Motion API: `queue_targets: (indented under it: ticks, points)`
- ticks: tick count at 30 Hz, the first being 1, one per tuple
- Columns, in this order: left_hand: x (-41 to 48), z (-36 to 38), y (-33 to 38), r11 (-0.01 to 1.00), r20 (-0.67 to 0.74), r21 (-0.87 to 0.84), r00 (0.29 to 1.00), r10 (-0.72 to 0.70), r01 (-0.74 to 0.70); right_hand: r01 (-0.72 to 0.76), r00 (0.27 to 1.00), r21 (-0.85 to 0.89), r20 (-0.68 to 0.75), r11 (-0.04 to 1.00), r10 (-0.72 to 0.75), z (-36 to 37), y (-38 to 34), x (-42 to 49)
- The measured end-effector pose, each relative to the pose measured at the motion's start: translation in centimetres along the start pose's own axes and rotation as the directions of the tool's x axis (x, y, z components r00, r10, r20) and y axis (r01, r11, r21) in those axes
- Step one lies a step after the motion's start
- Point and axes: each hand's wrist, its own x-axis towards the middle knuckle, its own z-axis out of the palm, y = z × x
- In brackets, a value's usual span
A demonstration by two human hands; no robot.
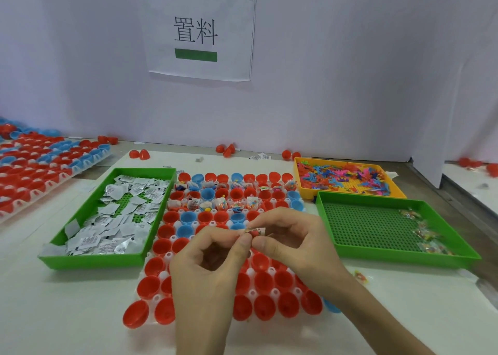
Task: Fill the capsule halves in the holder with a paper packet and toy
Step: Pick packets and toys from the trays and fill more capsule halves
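Note:
A white holder (164, 272) with rows of red and blue capsule halves lies in the middle of the table. Some halves in its far rows hold paper packets and small toys; the near halves (264, 279) look empty. Above the holder's middle, my left hand (207, 268) and my right hand (293, 241) meet and pinch a small packet (257, 230) between their fingertips. A green tray (89, 214) at the left is full of white paper packets (107, 236).
A yellow tray (398, 190) of colourful plastic toys sits at the back right. A second green tray (363, 225) in front of it holds a few clear toy bags at its right side. Another filled holder (40, 171) lies far left. Loose red halves lie along the wall.

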Motion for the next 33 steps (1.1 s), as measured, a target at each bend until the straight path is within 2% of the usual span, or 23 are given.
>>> queue_targets:
  ticks: [5,7,8,10,12,18,23,28,33]
  points:
    - [0.0,0.1,0.4,0.999,0.093,-0.009,0.995,-0.034,0.035,-0.015,1.000,-0.069,-0.021,0.998,0.014,-1.4,-0.4,0.5]
    - [0.1,0.0,0.5,1.000,0.078,0.006,0.996,-0.030,0.030,-0.011,0.998,-0.213,-0.057,0.977,-0.001,-2.4,-0.5,1.5]
    - [0.1,-0.2,0.6,1.000,0.051,0.022,0.998,-0.021,0.019,-0.001,0.994,-0.355,-0.098,0.935,-0.036,-3.1,-0.3,2.2]
    - [0.4,-0.7,0.7,0.999,-0.010,0.047,1.000,-0.009,0.009,-0.028,0.984,-0.633,-0.155,0.774,-0.092,-4.3,0.4,4.1]
    - [0.5,-1.3,0.8,0.998,-0.047,0.059,0.999,-0.013,0.016,-0.108,0.982,-0.750,-0.182,0.652,-0.047,-5.1,1.5,5.7]
    - [0.8,-2.1,1.1,0.999,-0.066,0.047,0.998,0.002,0.001,-0.199,0.980,-0.856,-0.161,0.477,0.119,-5.4,4.6,8.0]
    - [1.2,-2.6,0.9,0.999,-0.100,0.054,0.995,0.015,-0.010,-0.191,0.979,-0.866,-0.131,0.462,0.157,-4.8,5.4,8.3]
    - [1.3,-2.8,0.7,0.997,-0.117,0.072,0.993,0.017,-0.008,-0.157,0.975,-0.915,-0.083,0.372,0.208,-4.2,5.9,9.1]
    - [1.4,-3.5,0.5,0.997,-0.130,0.077,0.991,0.041,-0.031,-0.169,0.956,-0.894,-0.045,0.415,0.291,-3.7,5.5,10.5]
